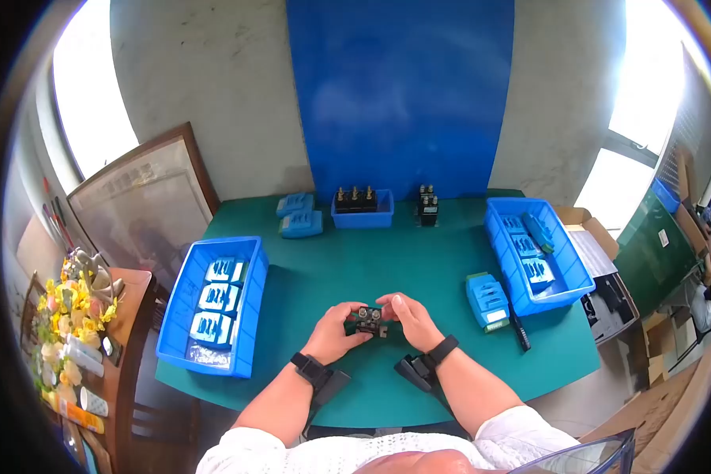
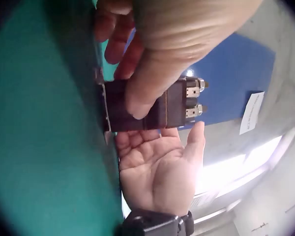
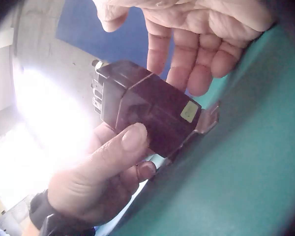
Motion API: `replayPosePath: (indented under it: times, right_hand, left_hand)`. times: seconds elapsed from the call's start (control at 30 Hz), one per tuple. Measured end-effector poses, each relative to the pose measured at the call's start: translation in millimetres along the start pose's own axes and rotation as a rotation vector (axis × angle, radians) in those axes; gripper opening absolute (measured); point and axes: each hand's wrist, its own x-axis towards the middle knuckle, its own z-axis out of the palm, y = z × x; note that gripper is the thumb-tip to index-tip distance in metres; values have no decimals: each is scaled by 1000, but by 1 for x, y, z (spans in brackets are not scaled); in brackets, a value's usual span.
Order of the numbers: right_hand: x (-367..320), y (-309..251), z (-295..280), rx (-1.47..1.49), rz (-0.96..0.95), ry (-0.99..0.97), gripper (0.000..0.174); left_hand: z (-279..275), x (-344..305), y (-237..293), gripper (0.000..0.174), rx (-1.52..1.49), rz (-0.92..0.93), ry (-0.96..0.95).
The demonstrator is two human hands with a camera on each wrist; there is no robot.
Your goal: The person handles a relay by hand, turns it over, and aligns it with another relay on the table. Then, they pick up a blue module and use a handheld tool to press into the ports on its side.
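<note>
A black contactor (image 1: 367, 320) with bolt terminals on top and a metal mounting plate at its base stands over the near middle of the green table. My left hand (image 1: 332, 332) grips it from the left side, thumb pressed along its dark housing (image 2: 155, 105). Close by on the other side, my right hand (image 1: 412, 322) has its fingers extended and its palm turned toward the contactor. In the right wrist view, a small pale green sticker (image 3: 189, 111) shows on the housing near the plate.
Blue bins with blue-and-white modules stand left (image 1: 249, 316) and right (image 1: 581, 280). Behind are a small blue box (image 1: 363, 221) with a black terminal part, another black contactor (image 1: 427, 207) and blue modules (image 1: 301, 224). A blue module (image 1: 487, 300) and black pen-like tool (image 1: 522, 336) lie right.
</note>
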Motion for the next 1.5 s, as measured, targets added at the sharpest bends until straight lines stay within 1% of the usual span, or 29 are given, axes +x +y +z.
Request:
replayPosePath:
  times: [0.07, 0.1, 0.17, 0.27, 0.37, 0.4, 0.43, 0.5, 0.53, 0.6, 0.63, 0.67, 0.7, 0.73, 0.77, 0.87, 0.97, 1.07, 1.23, 1.37, 1.43, 1.5]
  right_hand:
    - [-1, 1, 3, 19, -14, -4, 45]
    - [0, -2, -8, -16, -2, -9, 44]
    - [-1, -4, -3, 0, 19, 0, 43]
    - [-1, -5, -2, -11, 25, -39, 43]
    - [1, -4, -2, -37, -8, -39, 44]
    - [1, 1, -3, -10, 7, -35, 45]
    - [0, 1, -3, -12, 9, -37, 45]
    - [1, -1, -1, -15, 9, -45, 47]
    - [0, -11, -1, -33, 4, -74, 45]
    - [-3, -16, 5, -52, -8, -45, 38]
    - [-4, -15, 7, -61, -22, -29, 36]
    - [-4, -13, 10, 34, -26, -46, 37]
    - [-6, -11, 11, 61, -5, -53, 39]
    - [-6, -10, 11, 86, 10, -59, 40]
    - [-6, -9, 11, 112, 23, -62, 43]
    - [-7, -13, 14, 170, -23, -79, 45]
    - [-8, -20, 16, 121, -35, -62, 45]
    - [-9, -19, 16, 128, -68, -56, 45]
    - [-9, -16, 16, 132, -69, -49, 42]
    - [-9, -13, 16, 110, -87, -40, 41]
    - [-10, -16, 16, 154, -77, -46, 41]
    - [-10, -17, 15, 201, -68, -42, 41]
  left_hand:
    - [-1, -4, 6, 43, 35, 40, 49]
    - [9, 3, 5, 42, 53, 75, 60]
    - [5, 1, 3, 41, 162, 109, 44]
    - [4, -1, 7, 39, 144, 46, 55]
    - [2, 0, 8, 37, 158, 17, 26]
    - [4, 1, 5, 37, 74, -19, 47]
    - [1, 0, 10, 36, 105, 2, 40]
    - [-1, -1, 11, 37, 67, 1, 78]
    - [0, -2, 9, 37, -21, -33, 66]
    - [2, -2, 6, 38, -189, -85, 53]
    - [6, -4, 1, 38, -332, -81, 58]
    - [10, -2, -7, 39, -471, -69, 65]
    - [11, -2, -5, 40, -608, -58, 69]
    - [2, -6, 7, 41, -524, -160, 23]
    - [1, -7, 9, 41, -547, -158, 32]
    - [0, -10, 11, 41, -598, -153, 44]
    - [-1, -12, 13, 41, -620, -151, 42]
    - [0, -14, 14, 40, -663, -161, 41]
    - [-2, -16, 17, 39, -721, -196, 22]
    - [-3, -17, 17, 39, -742, -184, 9]
    - [-3, -17, 17, 40, -750, -182, -5]
    - [-1, -16, 19, 40, -823, -146, 12]
